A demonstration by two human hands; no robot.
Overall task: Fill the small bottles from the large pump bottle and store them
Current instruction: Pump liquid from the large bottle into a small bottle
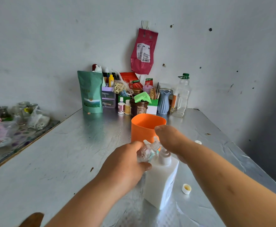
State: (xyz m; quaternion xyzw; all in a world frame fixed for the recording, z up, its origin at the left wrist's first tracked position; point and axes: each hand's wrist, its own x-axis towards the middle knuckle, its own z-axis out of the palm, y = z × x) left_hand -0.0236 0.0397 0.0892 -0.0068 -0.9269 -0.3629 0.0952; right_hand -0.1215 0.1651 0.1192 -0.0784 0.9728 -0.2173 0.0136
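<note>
The fingers [145,166] of my left hand [125,164] pinch a small clear bottle [144,153], tilted with its neck up, just left of the pump bottle [160,182], while my right hand [171,141], nearer the pump head, lies over it, fingers hidden, with the orange cup [142,128] just behind.

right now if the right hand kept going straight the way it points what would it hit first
Probably the orange cup: the right hand points away at it, fingertip already over its rim in view. Depth is unclear.
</note>
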